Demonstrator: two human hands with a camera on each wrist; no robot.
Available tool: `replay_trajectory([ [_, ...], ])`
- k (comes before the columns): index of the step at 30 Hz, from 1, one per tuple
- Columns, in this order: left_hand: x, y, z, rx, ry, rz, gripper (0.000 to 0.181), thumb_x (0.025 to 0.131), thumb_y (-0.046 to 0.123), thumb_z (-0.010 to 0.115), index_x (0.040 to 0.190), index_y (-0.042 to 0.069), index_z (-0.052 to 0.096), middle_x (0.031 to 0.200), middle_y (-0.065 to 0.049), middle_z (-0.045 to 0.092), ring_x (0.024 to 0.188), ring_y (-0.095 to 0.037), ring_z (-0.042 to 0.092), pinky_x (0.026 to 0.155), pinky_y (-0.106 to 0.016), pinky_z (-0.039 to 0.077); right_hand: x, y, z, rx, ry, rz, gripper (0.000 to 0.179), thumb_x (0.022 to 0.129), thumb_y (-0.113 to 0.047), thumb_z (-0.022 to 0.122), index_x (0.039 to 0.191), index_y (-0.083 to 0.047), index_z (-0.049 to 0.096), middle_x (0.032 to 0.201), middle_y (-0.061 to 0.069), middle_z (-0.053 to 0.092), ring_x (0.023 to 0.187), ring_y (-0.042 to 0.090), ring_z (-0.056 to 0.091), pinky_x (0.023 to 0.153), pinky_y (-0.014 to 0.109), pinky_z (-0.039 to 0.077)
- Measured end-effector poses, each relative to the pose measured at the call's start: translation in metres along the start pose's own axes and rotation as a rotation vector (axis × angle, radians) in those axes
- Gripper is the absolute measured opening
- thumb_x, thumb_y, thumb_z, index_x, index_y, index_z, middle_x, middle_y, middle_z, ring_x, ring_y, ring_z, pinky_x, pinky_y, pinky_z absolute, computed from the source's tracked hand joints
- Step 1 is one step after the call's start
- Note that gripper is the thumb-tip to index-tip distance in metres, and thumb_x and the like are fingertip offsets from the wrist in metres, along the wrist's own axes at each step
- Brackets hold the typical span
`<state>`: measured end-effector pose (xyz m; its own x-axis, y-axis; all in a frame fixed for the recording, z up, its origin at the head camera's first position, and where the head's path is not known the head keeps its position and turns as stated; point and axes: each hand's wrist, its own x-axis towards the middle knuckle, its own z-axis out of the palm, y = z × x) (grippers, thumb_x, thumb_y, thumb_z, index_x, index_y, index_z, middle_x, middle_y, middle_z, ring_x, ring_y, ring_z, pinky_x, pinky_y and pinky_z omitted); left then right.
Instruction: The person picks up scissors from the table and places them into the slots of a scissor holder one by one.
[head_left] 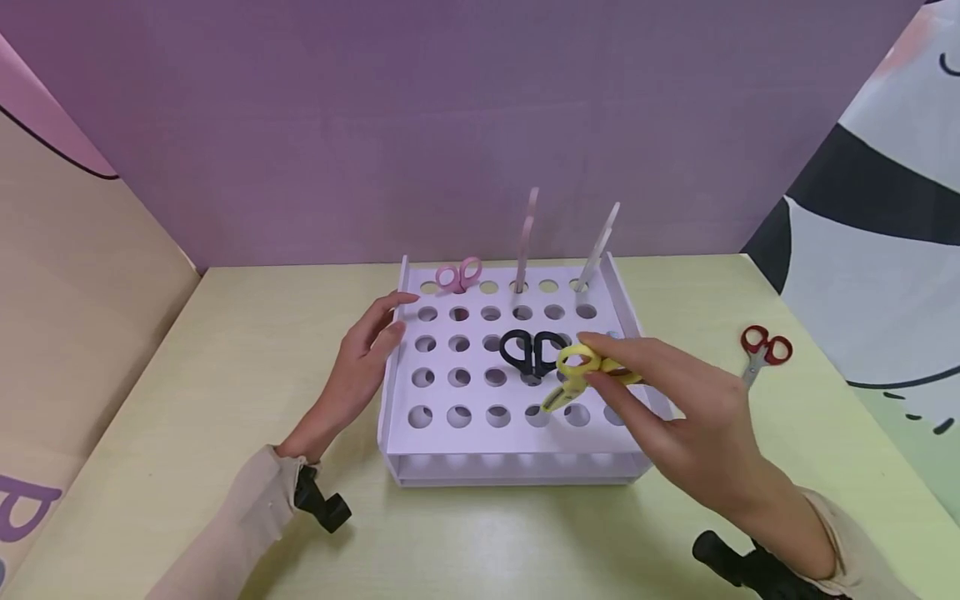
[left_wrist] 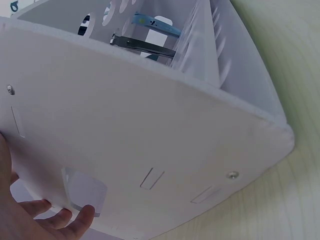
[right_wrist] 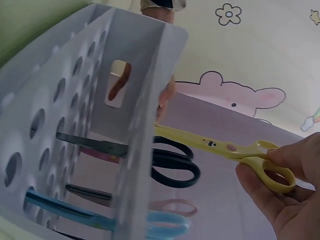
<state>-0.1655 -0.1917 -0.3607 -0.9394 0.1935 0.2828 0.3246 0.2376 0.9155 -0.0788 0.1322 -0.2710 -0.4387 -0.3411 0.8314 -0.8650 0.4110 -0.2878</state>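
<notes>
My left hand (head_left: 356, 367) holds the left side of a white rack (head_left: 450, 442) with rows of round holes. In the left wrist view its fingertips curl at the slot in the side panel. With thumb and fingers, my right hand (head_left: 690, 408) pinches yellow scissors (head_left: 566, 392) by the handle, above the rack's front right part. Their blades point down and to the left. Just left of them, black-handled scissors (head_left: 534, 357) stand blades down in a hole. Light blue scissors (right_wrist: 70, 207) also stand in the rack, mostly hidden by my right hand in the head view.
Small pink scissors (head_left: 460, 285) sit in the back row. Also there, a tall pink piece (head_left: 522, 258) and a tall whitish piece (head_left: 596, 254) rise edge-on. Red-handled scissors (head_left: 763, 352) lie on the table (head_left: 495, 542) to the right. A purple wall (head_left: 450, 125) stands behind.
</notes>
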Motion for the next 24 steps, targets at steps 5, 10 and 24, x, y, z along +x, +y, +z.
replay_trajectory([
  [5, 0.0, 0.0, 0.0, 0.007, -0.001, -0.002, 0.034, 0.106, 0.022, 0.045, 0.139, 0.023, 0.052, 0.147, 0.002, 0.046, 0.128, -0.021, 0.051, 0.099, -0.045, 0.049, -0.005, 0.005, 0.012, -0.004, -0.038, -0.018, 0.033, 0.1, -0.029, 0.06, 0.113, -0.001, 0.073, 0.096, 0.005, 0.074, 0.08, 0.008, 0.068, 0.074, 0.014, 0.053],
  [10, -0.001, 0.001, -0.001, 0.009, 0.0, -0.006, 0.034, 0.106, 0.021, 0.044, 0.139, 0.023, 0.053, 0.148, 0.003, 0.045, 0.13, -0.022, 0.05, 0.1, -0.045, 0.049, -0.01, 0.009, 0.021, 0.006, -0.078, -0.009, 0.033, 0.101, -0.03, 0.058, 0.114, -0.003, 0.073, 0.099, 0.002, 0.074, 0.081, 0.009, 0.068, 0.072, 0.015, 0.054],
  [24, 0.0, -0.001, 0.0, -0.004, -0.006, -0.008, 0.035, 0.106, 0.022, 0.044, 0.139, 0.023, 0.052, 0.147, 0.002, 0.046, 0.124, -0.022, 0.054, 0.095, -0.043, 0.052, -0.024, 0.014, 0.037, 0.037, -0.225, 0.045, 0.024, 0.095, -0.017, 0.069, 0.118, -0.011, 0.072, 0.099, -0.001, 0.073, 0.077, 0.005, 0.063, 0.06, 0.016, 0.048],
])
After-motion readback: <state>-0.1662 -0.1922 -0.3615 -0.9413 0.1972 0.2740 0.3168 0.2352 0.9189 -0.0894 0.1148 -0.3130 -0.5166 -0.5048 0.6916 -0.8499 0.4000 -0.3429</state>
